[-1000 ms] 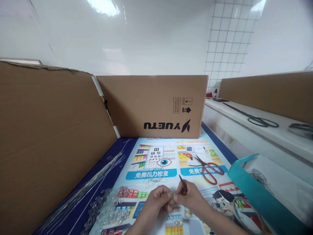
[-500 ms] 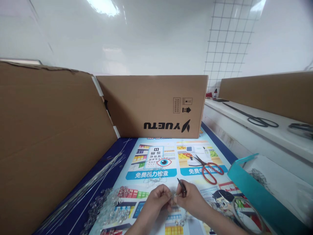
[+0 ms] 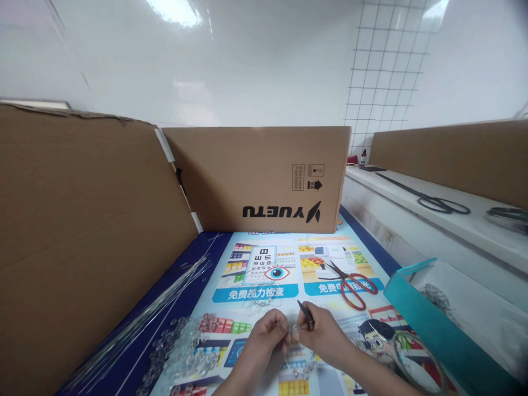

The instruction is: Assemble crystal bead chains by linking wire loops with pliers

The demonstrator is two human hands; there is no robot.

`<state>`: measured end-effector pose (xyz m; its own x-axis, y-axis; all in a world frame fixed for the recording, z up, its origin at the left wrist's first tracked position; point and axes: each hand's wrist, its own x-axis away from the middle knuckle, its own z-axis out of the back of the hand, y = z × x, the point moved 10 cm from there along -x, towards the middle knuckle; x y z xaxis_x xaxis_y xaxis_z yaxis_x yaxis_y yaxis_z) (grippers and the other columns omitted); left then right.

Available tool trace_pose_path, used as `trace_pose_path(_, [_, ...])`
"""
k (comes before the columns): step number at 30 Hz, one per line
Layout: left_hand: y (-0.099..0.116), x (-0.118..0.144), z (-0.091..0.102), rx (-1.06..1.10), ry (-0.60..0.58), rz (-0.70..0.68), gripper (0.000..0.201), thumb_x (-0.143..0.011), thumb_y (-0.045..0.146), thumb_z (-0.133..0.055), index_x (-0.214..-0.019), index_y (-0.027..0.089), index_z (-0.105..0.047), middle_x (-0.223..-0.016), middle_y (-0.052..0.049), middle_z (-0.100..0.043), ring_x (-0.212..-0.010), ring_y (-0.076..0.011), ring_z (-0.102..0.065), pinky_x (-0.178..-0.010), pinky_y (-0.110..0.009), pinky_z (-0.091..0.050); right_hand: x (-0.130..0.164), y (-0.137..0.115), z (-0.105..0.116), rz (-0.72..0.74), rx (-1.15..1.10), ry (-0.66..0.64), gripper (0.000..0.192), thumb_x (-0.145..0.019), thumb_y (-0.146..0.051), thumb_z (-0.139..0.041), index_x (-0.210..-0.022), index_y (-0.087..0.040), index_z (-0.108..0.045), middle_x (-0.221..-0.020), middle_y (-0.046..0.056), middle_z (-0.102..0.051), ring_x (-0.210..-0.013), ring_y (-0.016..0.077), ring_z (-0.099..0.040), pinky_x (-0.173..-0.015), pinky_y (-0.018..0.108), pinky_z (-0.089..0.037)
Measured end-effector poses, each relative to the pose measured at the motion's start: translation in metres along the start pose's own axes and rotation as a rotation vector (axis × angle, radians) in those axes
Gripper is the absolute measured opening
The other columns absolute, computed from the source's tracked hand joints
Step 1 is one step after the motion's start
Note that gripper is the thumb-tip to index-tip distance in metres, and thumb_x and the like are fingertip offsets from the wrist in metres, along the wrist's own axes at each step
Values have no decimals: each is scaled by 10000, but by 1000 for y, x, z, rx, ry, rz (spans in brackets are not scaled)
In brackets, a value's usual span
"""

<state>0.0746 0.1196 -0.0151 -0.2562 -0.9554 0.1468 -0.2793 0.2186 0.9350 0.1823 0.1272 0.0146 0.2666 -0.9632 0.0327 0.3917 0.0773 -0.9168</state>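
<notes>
Fingertips of my left hand (image 3: 270, 333) are pinched together on a thin wire strung with clear beads (image 3: 301, 373). Close beside it, my right hand (image 3: 322, 333) is closed around a slim dark pointed tool (image 3: 306, 315), whose tip points up and left. The thumb and finger of that hand also meet at the beaded wire. A loop of the strand hangs below both hands. Fingers partly hide the spot where they meet. To the left lies a spread of loose clear beads (image 3: 187, 352).
Red-handled scissors (image 3: 352, 286) lie beyond my right hand. A wire coil (image 3: 418, 357) and a teal box (image 3: 445, 324) with tangled wire stand at right. Straight wires (image 3: 144, 319) lie at left. Cardboard panels (image 3: 259, 181) rise behind. Black scissors (image 3: 437, 203) rest on the ledge.
The hanging beaded loop has shifted and shows wider below my hands. Both hands stay nearly in place, and the dark tool has tilted very slightly.
</notes>
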Motion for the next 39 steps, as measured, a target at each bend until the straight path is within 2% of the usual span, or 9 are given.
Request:
trace_pose_path(9, [3,2,5,-4,9,31,288,-716,397,-691,-681,162,-528,-594,5,-605,-458,-77,-498,-497,-197,-318,-3,-4,7,75,168,11,75,-660,-182,-586,-694,-198,-521,-632,-30,-533,-593,132,-484,-528,218,-328])
trace_pose_path(12, [5,0,7,1,13,10,303,-711,410,-692,-670,161,-524,-602,14,-591,-472,-79,-500,-506,-200,-331,-3,-15,18,122,219,37,81,-726,-263,-579,-739,-202,-529,-682,-11,-548,-633,148,-491,-566,237,-336])
trace_pose_path(16, [10,0,10,3,41,-30,290,-731,407,-672,-676,165,-521,-592,25,-571,-478,-80,-484,-511,-202,-342,4,-35,34,158,231,114,211,-821,-406,-495,-769,-202,-494,-769,27,-571,-701,165,-522,-626,261,-360])
trace_pose_path(18, [13,0,12,-1,60,-47,275,-741,400,-663,-690,169,-523,-607,21,-579,-496,-88,-493,-525,-206,-356,9,-32,23,62,83,-7,320,-857,-489,-414,-733,-199,-470,-666,22,-579,-609,152,-544,-560,247,-365])
trace_pose_path(21, [17,1,14,-6,86,-71,247,-754,385,-647,-707,175,-526,-637,16,-593,-541,-102,-512,-569,-218,-383,26,-14,-24,-195,-237,-376,459,-878,-572,-285,-727,-187,-484,-513,8,-573,-382,109,-486,-405,202,-305])
trace_pose_path(22, [18,1,14,-8,92,-77,243,-754,383,-645,-706,177,-525,-634,17,-591,-543,-105,-510,-571,-220,-385,32,-9,-34,-247,-282,-436,466,-868,-583,-305,-730,-182,-497,-506,8,-578,-344,94,-457,-377,188,-286])
trace_pose_path(25, [20,0,17,-15,106,-96,246,-749,389,-641,-695,180,-522,-619,21,-577,-544,-114,-506,-566,-226,-384,35,9,-46,-303,-255,-459,465,-837,-580,-390,-712,-161,-549,-528,12,-595,-316,58,-409,-347,156,-283])
trace_pose_path(30, [27,4,14,-29,119,-122,232,-763,380,-623,-704,182,-518,-613,26,-562,-561,-122,-507,-579,-234,-384,31,31,-50,-376,-176,-464,474,-841,-529,-399,-662,-135,-591,-508,13,-591,-294,46,-391,-316,139,-294])
trace_pose_path(39, [35,9,6,-77,110,-143,189,-803,336,-586,-732,184,-500,-591,35,-549,-577,-122,-493,-596,-235,-362,30,30,-56,-371,-237,-511,517,-803,-577,-416,-609,-133,-595,-419,-2,-532,-252,46,-357,-269,126,-269])
